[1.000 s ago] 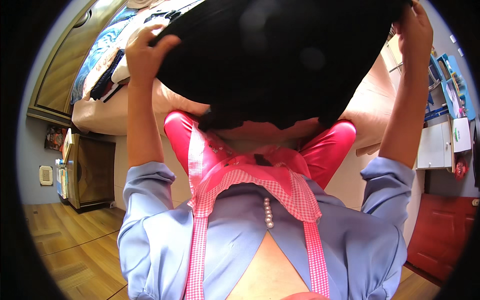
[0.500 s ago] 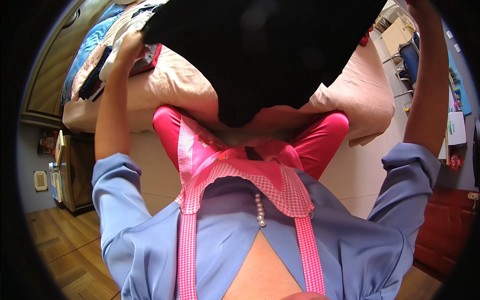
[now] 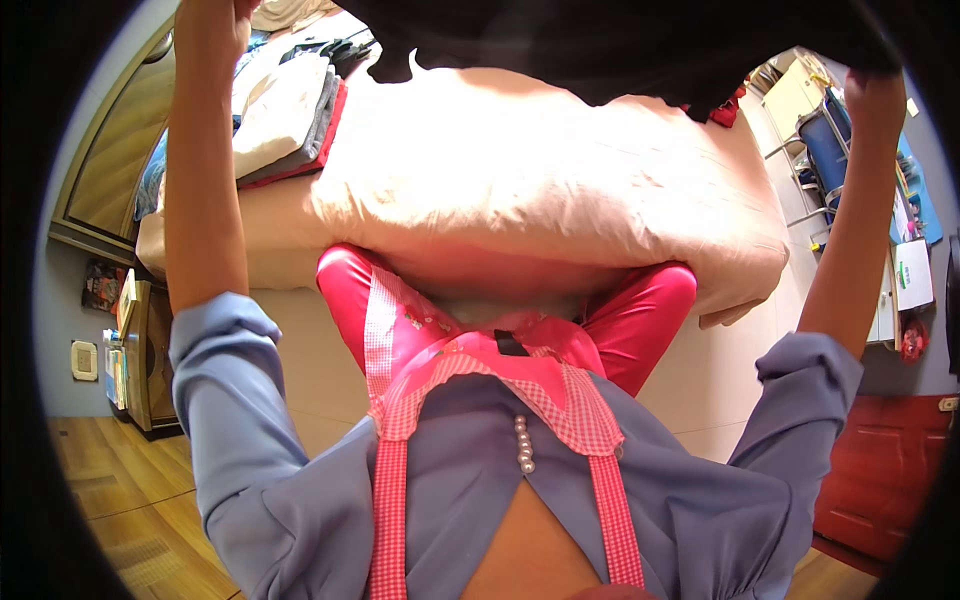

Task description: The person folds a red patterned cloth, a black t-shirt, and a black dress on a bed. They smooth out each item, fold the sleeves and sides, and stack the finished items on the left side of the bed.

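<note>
A large black cloth [image 3: 600, 45], perhaps a garment, hangs spread out above the bed, its upper part cut off by the picture's top edge. My right hand [image 3: 876, 88] is raised at the far right, with its fingers closed on the cloth's right end. At the upper left my left hand [image 3: 240, 18] is raised too and partly out of the picture. Its visible fingers are curled; the cloth's left end runs out of view close to it. Below the cloth lies the bed with a pale peach sheet [image 3: 540, 170].
A folded stack of white, grey and red clothes [image 3: 285, 125] lies on the bed's left part. Something red [image 3: 727, 108] shows under the cloth's right side. A blue chair [image 3: 822, 140] stands beyond the bed at right. My pink-clad knees [image 3: 645, 305] reach the bed's near edge.
Both arms have swung, the left hand up and outward, the right hand lower into view. The black cloth has lifted away from me and spread wider, uncovering more of the bed.
</note>
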The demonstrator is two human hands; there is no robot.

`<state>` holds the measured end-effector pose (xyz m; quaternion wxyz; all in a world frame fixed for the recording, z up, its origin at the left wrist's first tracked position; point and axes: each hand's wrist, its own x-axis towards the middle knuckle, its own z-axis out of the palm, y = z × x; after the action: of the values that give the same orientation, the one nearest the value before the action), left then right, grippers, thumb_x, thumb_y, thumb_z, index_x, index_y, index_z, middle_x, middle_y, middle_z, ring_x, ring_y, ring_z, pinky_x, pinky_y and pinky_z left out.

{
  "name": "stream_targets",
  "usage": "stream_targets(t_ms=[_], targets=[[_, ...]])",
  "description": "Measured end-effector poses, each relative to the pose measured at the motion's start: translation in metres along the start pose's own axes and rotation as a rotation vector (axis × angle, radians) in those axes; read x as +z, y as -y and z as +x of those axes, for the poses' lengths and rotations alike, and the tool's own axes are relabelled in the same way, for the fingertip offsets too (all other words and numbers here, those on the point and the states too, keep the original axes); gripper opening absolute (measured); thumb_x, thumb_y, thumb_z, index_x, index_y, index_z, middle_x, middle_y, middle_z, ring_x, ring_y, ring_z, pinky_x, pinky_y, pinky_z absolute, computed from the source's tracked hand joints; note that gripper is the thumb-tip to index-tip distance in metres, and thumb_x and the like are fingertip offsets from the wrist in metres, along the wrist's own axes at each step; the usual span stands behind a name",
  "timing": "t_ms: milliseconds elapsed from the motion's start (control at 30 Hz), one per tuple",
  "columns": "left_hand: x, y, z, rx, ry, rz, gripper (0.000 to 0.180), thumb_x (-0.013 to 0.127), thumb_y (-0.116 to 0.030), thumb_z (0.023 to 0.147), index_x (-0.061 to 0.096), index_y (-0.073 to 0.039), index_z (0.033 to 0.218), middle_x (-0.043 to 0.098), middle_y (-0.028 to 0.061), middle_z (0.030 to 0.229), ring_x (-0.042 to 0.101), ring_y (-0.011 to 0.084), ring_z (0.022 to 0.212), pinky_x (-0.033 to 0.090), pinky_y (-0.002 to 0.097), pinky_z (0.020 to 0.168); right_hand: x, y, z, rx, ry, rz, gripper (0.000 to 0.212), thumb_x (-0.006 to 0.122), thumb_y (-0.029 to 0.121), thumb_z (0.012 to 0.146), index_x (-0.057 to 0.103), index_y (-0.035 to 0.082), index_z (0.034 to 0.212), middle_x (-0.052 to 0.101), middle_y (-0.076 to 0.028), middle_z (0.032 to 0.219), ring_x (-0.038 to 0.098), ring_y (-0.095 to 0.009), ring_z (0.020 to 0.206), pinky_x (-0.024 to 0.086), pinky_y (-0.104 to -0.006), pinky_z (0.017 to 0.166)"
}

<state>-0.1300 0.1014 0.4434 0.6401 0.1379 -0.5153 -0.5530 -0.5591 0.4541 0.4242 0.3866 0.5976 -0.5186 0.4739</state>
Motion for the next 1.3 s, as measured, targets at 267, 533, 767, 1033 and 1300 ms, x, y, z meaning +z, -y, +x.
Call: stream_targets(t_ms=[267, 533, 767, 1033, 1300], targets=[[-0.135, 0.084, -0.159, -0.130, 0.774, 0.818, 0.006, 0.058, -0.003, 0.082, 0.061, 0.000, 0.078, 0.051, -0.0021, 0.063, 0.045, 0.0052, 0.061, 0.040, 0.0241, 0.054, 0.013, 0.138, -0.219, 0.777, 0.385, 0.533, 0.018, 0.049, 0.019, 0.079, 0.056, 0.003, 0.086, 0.060, -0.020, 0.106, 0.055, -0.024, 0.100, 0.040, -0.0352, 0.091], [-0.157, 0.132, -0.248, -0.728, 0.875, 0.405, 0.015, 0.057, -0.004, 0.082, 0.051, -0.003, 0.069, 0.044, -0.0059, 0.065, 0.040, 0.0021, 0.060, 0.031, 0.0201, 0.051, 0.042, 0.206, -0.319, 1.264, 0.707, 0.464, 0.021, 0.049, -0.003, 0.070, 0.060, -0.002, 0.088, 0.064, -0.008, 0.093, 0.059, -0.014, 0.086, 0.045, -0.0241, 0.079], [-0.069, 0.143, -0.262, -0.495, 1.333, 0.114, 0.025, 0.058, -0.001, 0.073, 0.037, 0.000, 0.060, 0.032, 0.0072, 0.056, 0.036, 0.0145, 0.050, 0.026, 0.0327, 0.048, 0.155, 0.176, -0.280, 1.042, 0.613, 0.553, 0.033, 0.063, 0.019, 0.085, 0.060, -0.002, 0.110, 0.065, -0.010, 0.103, 0.060, -0.016, 0.095, 0.046, -0.0263, 0.084], [-0.130, 0.151, -0.230, -0.876, 1.471, 0.448, 0.038, 0.065, -0.040, 0.081, 0.061, -0.002, 0.085, 0.060, 0.0048, 0.071, 0.056, 0.0138, 0.066, 0.047, 0.0307, 0.057, 0.207, 0.014, -0.286, 0.739, 0.627, -0.128, 0.050, 0.062, 0.038, 0.083, 0.058, -0.001, 0.114, 0.060, -0.022, 0.111, 0.058, -0.035, 0.103, 0.044, -0.0389, 0.091], [-0.078, 0.308, -0.159, -0.011, 0.806, 1.228, 0.062, 0.059, -0.047, 0.081, 0.051, 0.003, 0.118, 0.051, 0.0234, 0.120, 0.047, 0.0358, 0.117, 0.038, 0.0406, 0.098, 0.256, -0.052, -0.313, 0.884, 1.004, -0.560, 0.076, 0.062, 0.055, 0.075, 0.040, 0.015, 0.135, 0.054, -0.017, 0.124, 0.048, -0.037, 0.116, 0.035, -0.0525, 0.097]])
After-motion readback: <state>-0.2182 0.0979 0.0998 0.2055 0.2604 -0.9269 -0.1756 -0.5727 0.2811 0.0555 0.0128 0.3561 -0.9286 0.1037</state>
